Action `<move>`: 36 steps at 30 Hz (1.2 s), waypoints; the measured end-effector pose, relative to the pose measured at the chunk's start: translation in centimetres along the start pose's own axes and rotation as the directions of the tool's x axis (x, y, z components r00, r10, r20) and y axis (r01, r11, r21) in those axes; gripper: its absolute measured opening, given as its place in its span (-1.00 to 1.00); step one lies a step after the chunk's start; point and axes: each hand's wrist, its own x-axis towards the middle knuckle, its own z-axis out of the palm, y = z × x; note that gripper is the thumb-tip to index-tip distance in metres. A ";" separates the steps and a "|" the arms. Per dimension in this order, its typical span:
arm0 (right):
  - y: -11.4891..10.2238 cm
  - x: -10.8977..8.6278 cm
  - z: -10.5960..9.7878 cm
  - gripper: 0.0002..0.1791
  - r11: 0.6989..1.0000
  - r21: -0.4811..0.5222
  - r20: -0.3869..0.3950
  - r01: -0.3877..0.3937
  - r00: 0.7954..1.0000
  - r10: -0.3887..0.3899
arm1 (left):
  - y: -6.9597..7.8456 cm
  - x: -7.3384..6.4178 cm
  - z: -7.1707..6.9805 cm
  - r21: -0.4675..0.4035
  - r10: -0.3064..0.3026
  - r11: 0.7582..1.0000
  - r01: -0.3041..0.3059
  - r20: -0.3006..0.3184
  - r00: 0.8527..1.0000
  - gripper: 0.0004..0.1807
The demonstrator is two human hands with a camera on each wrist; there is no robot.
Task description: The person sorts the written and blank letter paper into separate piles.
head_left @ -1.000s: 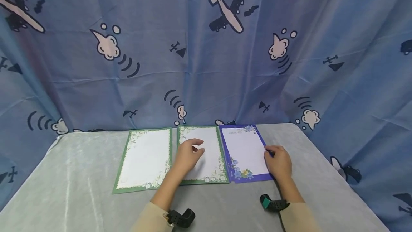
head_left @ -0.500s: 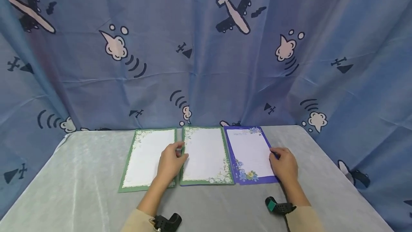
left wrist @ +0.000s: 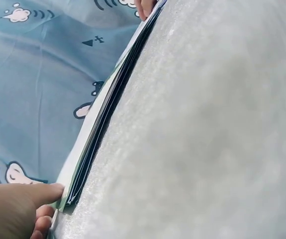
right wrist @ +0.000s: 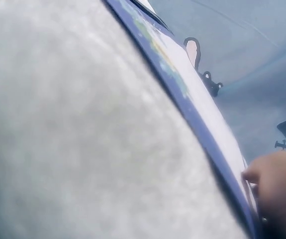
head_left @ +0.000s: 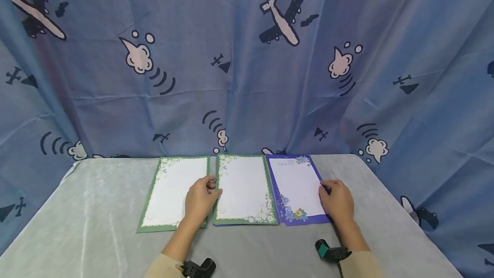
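Three flower-bordered sheets lie side by side. A green-bordered sheet [head_left: 173,194] is on the left, partly covered by my left hand [head_left: 200,200]. Beside it is a second green-bordered sheet [head_left: 243,188], whose left edge my left hand pinches. In the left wrist view, the thumb [left wrist: 48,193] lies on top and the fingers are curled at the side. Several thin layers [left wrist: 100,132] show beneath that sheet. At the right, a purple-bordered sheet [head_left: 295,183] with blue flowers lies against the middle one. My right hand [head_left: 338,200] grips its right edge.
A grey cloth-covered table [head_left: 108,209] bears the sheets. Behind it hangs a blue curtain [head_left: 185,63] printed with airplanes and clouds. Black wrist devices [head_left: 332,251] sit on both wrists.
My left hand has moved left from above the middle sheet to its left edge and pinches it there. The right hand stays at the purple-bordered sheet's edge. The head view has shifted slightly.
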 end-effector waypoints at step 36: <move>-11.9 -4.7 1.4 -0.70 0.921 0.353 0.218 0.167 0.942 -0.254 | -0.2 -0.1 0.0 -0.103 0.005 0.995 -0.011 -0.059 0.998 -0.83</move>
